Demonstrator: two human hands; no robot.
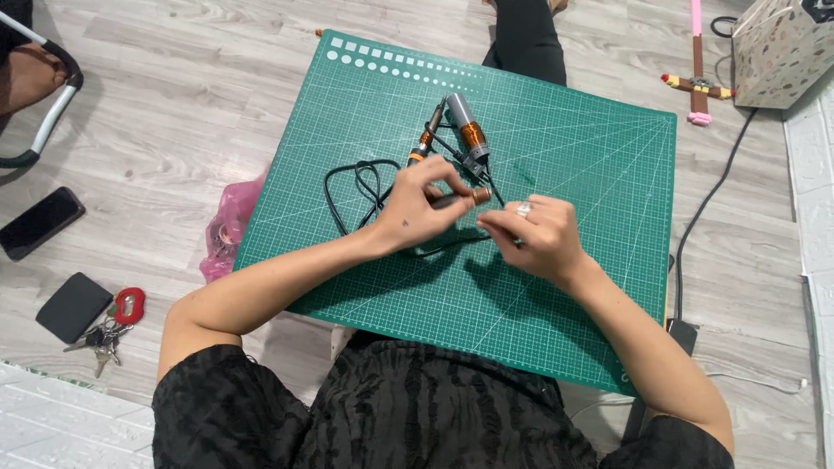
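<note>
You've got even, soft light here, fairly bright, no hard glare anywhere. Shadows are faint: a soft dark patch sits on the green cutting mat (556, 130) just under your right hand (534, 234) & forearm, another thin one under your left hand (417, 208). Mat surface stays matte, grid lines readable in the middle. Focus is decent at centre; fingertips look slightly smeared, prob. motion blur. Wide-angle lens bends the floor planks (174, 95) & the mat's edges toward the corners. Detail softens at frame edges.
</note>
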